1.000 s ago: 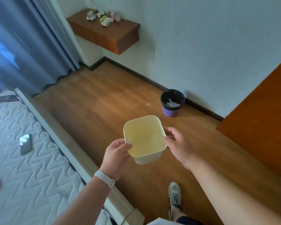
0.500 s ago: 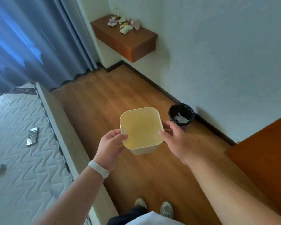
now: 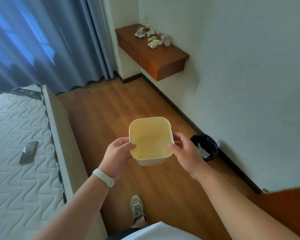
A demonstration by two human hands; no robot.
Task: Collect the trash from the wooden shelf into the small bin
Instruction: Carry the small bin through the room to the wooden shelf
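Well ahead of crumpled trash on the wooden shelf, both hands clasp a smooth, rounded-square bin.

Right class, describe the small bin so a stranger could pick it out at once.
Start at the wood floor between mattress and wall. The small bin is held above it by the left hand and right hand. It is pale yellow, square and empty, unlike the round black-lined bin standing by the wall.

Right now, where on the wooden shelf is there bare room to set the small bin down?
The near end of the wooden shelf, between the crumpled trash and the front corner, is bare. The far end by the wall corner is crowded with wrappers. Both hands hold the small bin.
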